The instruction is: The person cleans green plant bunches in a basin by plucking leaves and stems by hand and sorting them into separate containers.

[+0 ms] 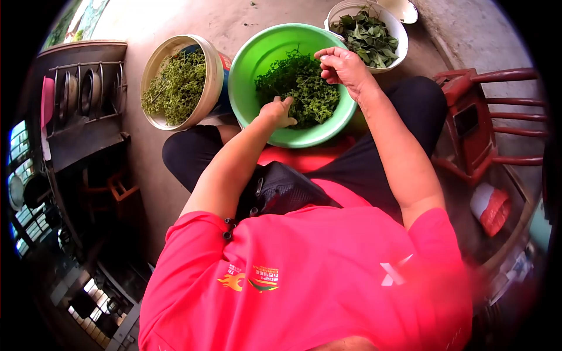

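Observation:
A green plastic basin point(243, 76) stands between my legs, with a heap of green sprigs point(313, 96) inside that look like clusters of green peppercorns. My left hand point(277, 112) is over the near left part of the heap, thumb and fingers apart, its fingertips at the sprigs. Above the basin's right rim, my right hand point(344, 69) is raised with its fingers curled and thumb against the forefinger; anything in that pinch is too small to make out. To the left, a tilted round tub point(153, 61) holds paler green clusters point(175, 88).
Beyond the basin on the right, a white bucket point(403, 44) holds loose green leaves point(366, 36). A reddish-brown chair point(468, 126) lies at right, near a red and white bag point(490, 209). Pans stand in a rack point(88, 93) at left. Concrete floor point(234, 14) surrounds the containers.

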The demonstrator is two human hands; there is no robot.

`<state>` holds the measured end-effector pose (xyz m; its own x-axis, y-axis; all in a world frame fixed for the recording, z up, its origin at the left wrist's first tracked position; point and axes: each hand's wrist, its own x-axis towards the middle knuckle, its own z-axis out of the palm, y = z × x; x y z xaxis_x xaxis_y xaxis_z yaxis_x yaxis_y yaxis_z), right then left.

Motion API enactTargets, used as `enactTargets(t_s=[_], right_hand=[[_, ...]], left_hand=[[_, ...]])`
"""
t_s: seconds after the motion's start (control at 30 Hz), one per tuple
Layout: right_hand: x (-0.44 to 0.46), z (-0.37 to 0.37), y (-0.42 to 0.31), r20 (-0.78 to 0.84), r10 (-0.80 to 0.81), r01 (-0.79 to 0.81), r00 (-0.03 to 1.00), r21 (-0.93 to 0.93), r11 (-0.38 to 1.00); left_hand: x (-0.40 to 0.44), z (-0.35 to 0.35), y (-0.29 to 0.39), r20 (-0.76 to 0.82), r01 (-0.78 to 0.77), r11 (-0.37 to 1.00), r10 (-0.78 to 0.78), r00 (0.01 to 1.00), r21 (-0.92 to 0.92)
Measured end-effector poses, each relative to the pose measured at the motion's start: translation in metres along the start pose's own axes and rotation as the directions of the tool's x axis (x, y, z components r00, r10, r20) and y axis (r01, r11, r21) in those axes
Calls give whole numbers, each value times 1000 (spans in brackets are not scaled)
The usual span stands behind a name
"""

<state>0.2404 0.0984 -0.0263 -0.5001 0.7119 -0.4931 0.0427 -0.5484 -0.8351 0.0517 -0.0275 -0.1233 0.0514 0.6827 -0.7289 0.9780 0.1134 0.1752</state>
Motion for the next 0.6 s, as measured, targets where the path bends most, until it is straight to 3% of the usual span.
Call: enactTargets(t_s=[0.13, 0.2, 0.37, 0.47, 0.6], right_hand=[[1, 0, 3, 0, 8, -8, 1000, 0, 1000], [3, 1, 3, -1, 13, -13, 1000, -7, 1000], [3, 3, 5, -8, 36, -37, 999, -10, 999], [1, 4, 6, -28, 66, -66, 997, -16, 998], [4, 4, 8, -10, 67, -67, 998, -36, 997]], left_hand=[[3, -10, -2, -4, 28, 1000, -28, 1000, 7], [-2, -22, 1, -105, 88, 993, -79, 991, 80], [5, -19, 6, -99, 93, 981, -77, 992, 171], [28, 14, -11, -148, 26, 997, -16, 989, 68], [27, 5, -36, -429, -289, 916, 151, 891, -277]])
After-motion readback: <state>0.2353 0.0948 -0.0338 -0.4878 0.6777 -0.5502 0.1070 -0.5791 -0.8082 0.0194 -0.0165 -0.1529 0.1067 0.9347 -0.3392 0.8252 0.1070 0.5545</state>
